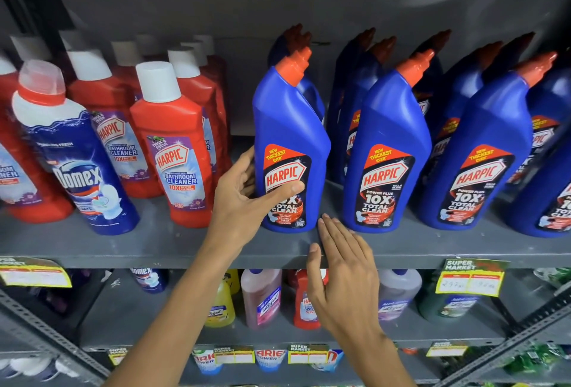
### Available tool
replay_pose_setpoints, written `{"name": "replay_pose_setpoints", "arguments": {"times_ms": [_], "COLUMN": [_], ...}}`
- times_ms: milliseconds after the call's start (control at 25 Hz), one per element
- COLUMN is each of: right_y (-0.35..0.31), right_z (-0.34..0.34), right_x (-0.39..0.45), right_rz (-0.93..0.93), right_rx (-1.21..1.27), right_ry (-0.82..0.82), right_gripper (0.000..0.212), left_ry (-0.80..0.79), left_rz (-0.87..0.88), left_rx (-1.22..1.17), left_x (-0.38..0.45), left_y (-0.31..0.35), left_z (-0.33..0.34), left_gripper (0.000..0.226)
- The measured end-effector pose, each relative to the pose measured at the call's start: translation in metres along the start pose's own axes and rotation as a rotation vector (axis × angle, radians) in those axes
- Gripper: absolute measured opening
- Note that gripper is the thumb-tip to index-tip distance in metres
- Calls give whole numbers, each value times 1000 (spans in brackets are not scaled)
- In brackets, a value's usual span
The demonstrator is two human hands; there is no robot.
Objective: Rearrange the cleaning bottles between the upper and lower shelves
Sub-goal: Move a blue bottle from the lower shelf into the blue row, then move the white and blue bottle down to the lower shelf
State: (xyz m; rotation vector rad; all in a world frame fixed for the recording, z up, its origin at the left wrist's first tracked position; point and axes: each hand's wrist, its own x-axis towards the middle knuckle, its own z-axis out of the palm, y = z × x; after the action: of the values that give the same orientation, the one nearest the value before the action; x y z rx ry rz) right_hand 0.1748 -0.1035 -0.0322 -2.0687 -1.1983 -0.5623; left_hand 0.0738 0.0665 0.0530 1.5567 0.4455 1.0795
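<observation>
On the grey metal upper shelf, a Domex bottle leans among glossy red Harpic Bathroom Cleaner bottles. The left hand clasps an upright blue bent-neck Harpic bottle, labelled "10X Total Clean". The right hand lies flat and spread on the shelf edge, holding nothing.

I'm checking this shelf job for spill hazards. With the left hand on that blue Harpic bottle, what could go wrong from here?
1. The left hand wraps only the blue Harpic bottle low on its side; the tall bottle could tip when lifted, since the right hand hovers open at the shelf edge.
2. The neighbouring blue bottle stands close and could be knocked.
3. The Domex bottle already leans and may topple if jostled.
</observation>
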Motion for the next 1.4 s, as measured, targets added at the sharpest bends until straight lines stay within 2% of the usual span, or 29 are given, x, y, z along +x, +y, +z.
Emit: {"name": "replay_pose_setpoints", "arguments": {"times_ms": [360, 480, 560, 680, 800, 880, 960, 1080, 1160, 1280, 1400], "right_y": [-1, -3, -3, -16, -54, -89, -129, -181, -207, -229, -239], "right_z": [2, 1, 1, -1, 0, 5, 14, 35, 50, 70, 84], "right_x": [0, 1, 0, -8, -14, -9, -3, 5, 8, 14, 18], "right_rz": [16, 28, 56, 122, -38, -147, -194, -185, -142, -115, -140], "right_rx": [32, 85, 188, 477, 629, 688, 694, 600, 544, 395, 222], "right_ry": [-17, -11, 27, 163, 202, 80, -106, -334, -446, -470, -441], "right_gripper": [54, 54, 50, 47, 42, 40, 43, 59, 71, 77, 74], "left_ry": [74, 78, 54, 29, 27, 132, 305, 523, 558, 461, 234], "left_rz": [-16, -71, -80, -11, 71, 94, 86, 115, 109, 45, 27], "left_rx": [-34, -56, -33, 92, 187, 221, 240, 297, 371, 405, 341], "left_x": [-10, -13, -23, -55, -84, -92, -91, -78, -67, -51, -30], "left_y": [-1, 1, 6, 17, 31, 38, 42, 43, 41, 38, 35], "left_z": [7, 5, -5, -34, -80, -116, -154, -206, -232, -250, -259], "left_gripper": [72, 69, 70, 75, 44, 19, 7, 15, 25, 55, 69]}}
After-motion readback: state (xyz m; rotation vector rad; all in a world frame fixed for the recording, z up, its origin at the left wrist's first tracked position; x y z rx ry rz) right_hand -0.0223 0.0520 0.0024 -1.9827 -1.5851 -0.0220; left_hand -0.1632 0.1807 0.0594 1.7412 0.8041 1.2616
